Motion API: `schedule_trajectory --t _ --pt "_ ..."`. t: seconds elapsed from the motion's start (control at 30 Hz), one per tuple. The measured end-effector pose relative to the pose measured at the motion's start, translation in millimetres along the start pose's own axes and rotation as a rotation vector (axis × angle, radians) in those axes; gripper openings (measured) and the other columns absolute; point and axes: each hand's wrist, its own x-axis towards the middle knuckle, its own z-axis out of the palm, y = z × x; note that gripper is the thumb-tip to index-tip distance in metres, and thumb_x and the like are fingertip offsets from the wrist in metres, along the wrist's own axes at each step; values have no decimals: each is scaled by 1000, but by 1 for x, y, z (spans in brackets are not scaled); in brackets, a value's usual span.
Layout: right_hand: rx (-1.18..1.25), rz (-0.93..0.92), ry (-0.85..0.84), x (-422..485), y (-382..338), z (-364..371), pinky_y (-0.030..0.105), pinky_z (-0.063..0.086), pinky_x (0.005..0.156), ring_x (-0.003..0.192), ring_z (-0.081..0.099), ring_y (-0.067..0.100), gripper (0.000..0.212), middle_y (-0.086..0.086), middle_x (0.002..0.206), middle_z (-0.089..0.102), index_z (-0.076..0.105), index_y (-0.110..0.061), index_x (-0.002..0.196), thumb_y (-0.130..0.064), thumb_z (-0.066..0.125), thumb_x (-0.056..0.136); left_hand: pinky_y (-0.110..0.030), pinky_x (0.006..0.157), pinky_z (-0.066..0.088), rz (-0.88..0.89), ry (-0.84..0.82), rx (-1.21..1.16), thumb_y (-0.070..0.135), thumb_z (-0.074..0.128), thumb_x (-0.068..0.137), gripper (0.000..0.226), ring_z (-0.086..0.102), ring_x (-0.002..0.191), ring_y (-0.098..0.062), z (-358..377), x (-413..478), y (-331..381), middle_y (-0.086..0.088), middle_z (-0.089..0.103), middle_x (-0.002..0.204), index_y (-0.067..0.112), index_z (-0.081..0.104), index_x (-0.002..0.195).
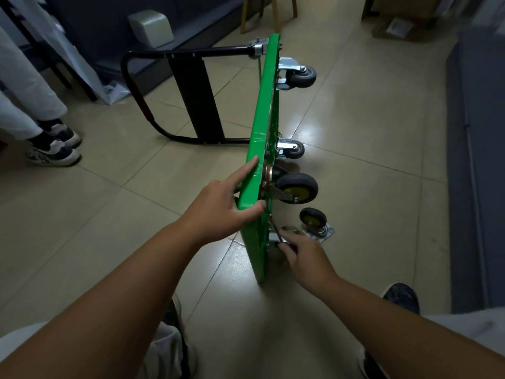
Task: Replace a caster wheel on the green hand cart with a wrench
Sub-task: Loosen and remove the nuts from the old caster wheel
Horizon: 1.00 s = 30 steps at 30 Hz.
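The green hand cart (262, 127) stands on its long edge on the tiled floor, its wheels pointing right. My left hand (224, 203) grips the platform's top edge, with the thumb and index finger lying along it. My right hand (303, 258) holds a wrench (277, 232) against the underside near the cart's near corner, where the mount is blurred. A yellow-hubbed caster (296, 188) sits mounted just above that spot. A loose caster wheel (315, 222) on its plate lies on the floor to the right of the cart.
The black folding handle (169, 86) lies out to the left on the floor. Two grey casters (299, 75) stick out at the far end. Another person's legs and shoes (54, 149) stand at the left. A grey box (150, 27) and wooden chair legs (269, 12) are beyond.
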Motion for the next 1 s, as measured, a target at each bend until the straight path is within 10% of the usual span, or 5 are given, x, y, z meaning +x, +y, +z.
schedule_trajectory --t 0.13,0.27,0.7,1.0 --pt "328 288 24 -11 -20 -29 26 51 54 47 58 12 23 7 66 68 71 -7 118 -10 62 97 -41 78 64 2 -30 -35 54 71 85 90 68 110 -26 -5 2 1 -8 54 147 58 16 156" --pt "758 479 2 -2 -75 -53 19 45 41 44 57 11 9 9 64 68 70 -10 103 -9 63 97 -38 87 63 16 -41 -109 32 75 90 89 57 123 -17 -9 0 2 -7 47 154 52 20 157" --pt "638 503 -175 20 -112 -54 23 47 48 53 59 15 13 9 68 68 72 -4 98 -14 64 97 -34 92 60 31 -45 -88 46 75 86 93 54 126 -11 -9 1 1 -4 47 156 50 17 159" --pt "683 381 2 12 -101 -25 29 53 61 62 68 17 9 8 78 76 77 -15 89 -15 69 93 -49 95 57 -1 -14 -88 80 31 89 62 68 110 -30 -5 7 -8 -13 65 135 66 23 149"
